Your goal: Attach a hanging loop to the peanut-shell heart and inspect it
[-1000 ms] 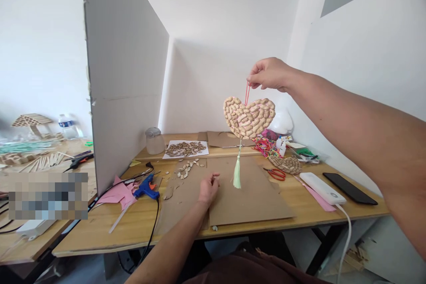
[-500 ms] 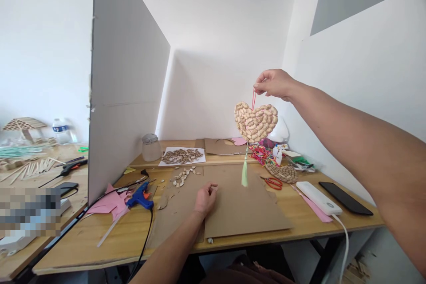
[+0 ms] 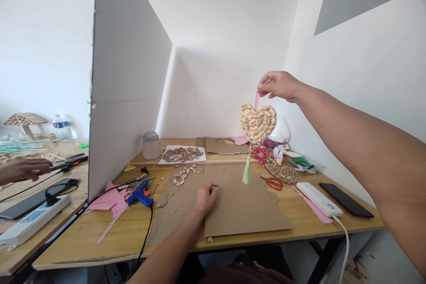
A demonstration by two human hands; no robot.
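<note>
My right hand (image 3: pixel 275 85) is raised and pinches a loop of red cord (image 3: pixel 257 100). From the cord hangs a heart-shaped ornament (image 3: pixel 258 123) covered in what look like peanut shells, with a pale green tassel (image 3: pixel 246 171) below it, clear of the table. My left hand (image 3: pixel 205 197) rests with curled fingers at the left edge of a brown cardboard sheet (image 3: pixel 246 213); whether anything is between its fingertips is hidden. Beyond that hand, loose shells (image 3: pixel 181 175) lie on more cardboard.
A blue glue gun (image 3: pixel 141 194) lies beside pink paper (image 3: pixel 109 199) on the left. Orange-handled scissors (image 3: pixel 274 183), a white power strip (image 3: pixel 319 199) and a black phone (image 3: pixel 346 199) are on the right. Past the grey partition (image 3: pixel 123 75), another person's hand (image 3: pixel 25 171) shows.
My right hand has shifted slightly right, and the hanging heart has turned a little and swung with it. My left hand stays in place. Another person's hand now shows at the far left.
</note>
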